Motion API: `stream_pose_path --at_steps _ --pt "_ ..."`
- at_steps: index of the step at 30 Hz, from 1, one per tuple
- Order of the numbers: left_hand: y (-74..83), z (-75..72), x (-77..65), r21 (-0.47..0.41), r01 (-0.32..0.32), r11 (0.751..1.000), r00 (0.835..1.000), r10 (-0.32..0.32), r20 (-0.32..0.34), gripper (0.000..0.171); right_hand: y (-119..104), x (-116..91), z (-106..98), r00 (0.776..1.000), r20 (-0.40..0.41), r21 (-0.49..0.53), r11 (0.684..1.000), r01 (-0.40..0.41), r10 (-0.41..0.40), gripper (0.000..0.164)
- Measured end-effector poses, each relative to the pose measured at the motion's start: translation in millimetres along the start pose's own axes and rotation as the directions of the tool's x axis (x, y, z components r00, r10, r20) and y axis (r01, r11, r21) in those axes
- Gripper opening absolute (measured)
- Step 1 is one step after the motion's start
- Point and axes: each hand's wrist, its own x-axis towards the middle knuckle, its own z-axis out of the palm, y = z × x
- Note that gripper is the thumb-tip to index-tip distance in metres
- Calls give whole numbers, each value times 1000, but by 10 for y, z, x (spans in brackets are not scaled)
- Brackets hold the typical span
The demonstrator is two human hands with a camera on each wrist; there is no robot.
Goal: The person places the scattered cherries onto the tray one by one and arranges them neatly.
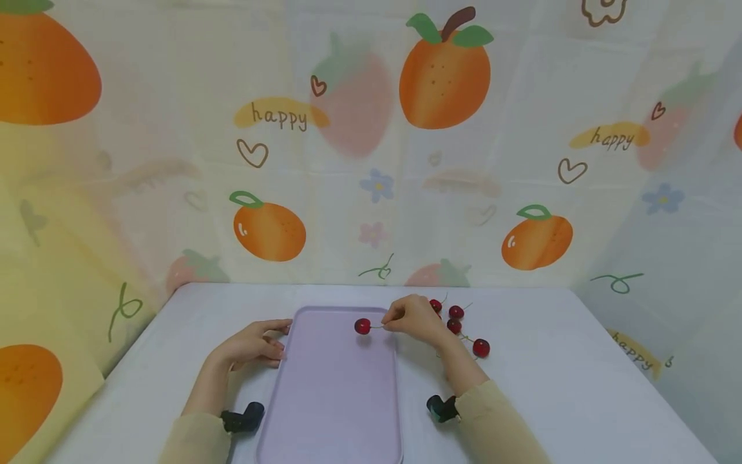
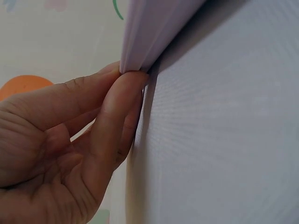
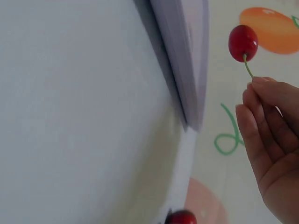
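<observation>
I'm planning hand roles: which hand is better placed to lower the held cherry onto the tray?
Probably the right hand: it pinches the cherry by its stem, above the tray. The left hand touches the tray's left edge and holds no cherry.

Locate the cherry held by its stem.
In the head view, the cherry is over the lavender tray near its far right corner, left of the right hand pinching its stem.

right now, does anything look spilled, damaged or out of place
No, nothing stands out. The right hand holds one cherry by its stem above the tray, the left hand touches the tray's left edge, and the other cherries lie right of the tray; I see no spill or damage.
</observation>
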Motion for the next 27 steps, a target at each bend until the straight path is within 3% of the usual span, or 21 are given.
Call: stream_pose_path --at_steps 16,27 --pt "5 -5 19 30 28 999 999 -27 -29 74 -422 584 570 999 -17 -56 998 38 -39 5" --pt "-18 -1 34 33 44 998 998 -43 -40 74 -523 737 804 997 -67 -67 998 18 -23 5"
